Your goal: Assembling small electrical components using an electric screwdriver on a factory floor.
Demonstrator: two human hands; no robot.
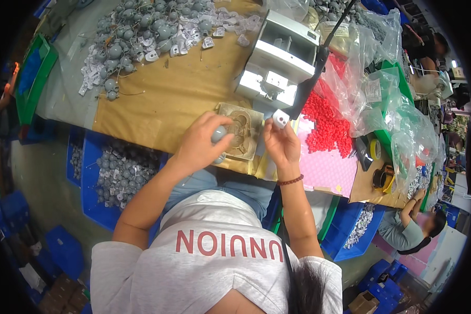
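Grey and rounded, a ball (219, 134) is pinched between thumb and fingers in the grip of the left hand (198, 140), at the left edge of the metal fixture (240, 131). The grip of the right hand (282, 144) pinches a white block (281, 119) right of the fixture. These pieces are apart, neither seated in it. On the desk (167, 99), beyond and left of the fixture, lies a heap of grey balls with white pieces (141, 31); a blue bin (90, 196), nearer and left, holds similar ones. Work seems well under way, but which batch is finished cannot be told.
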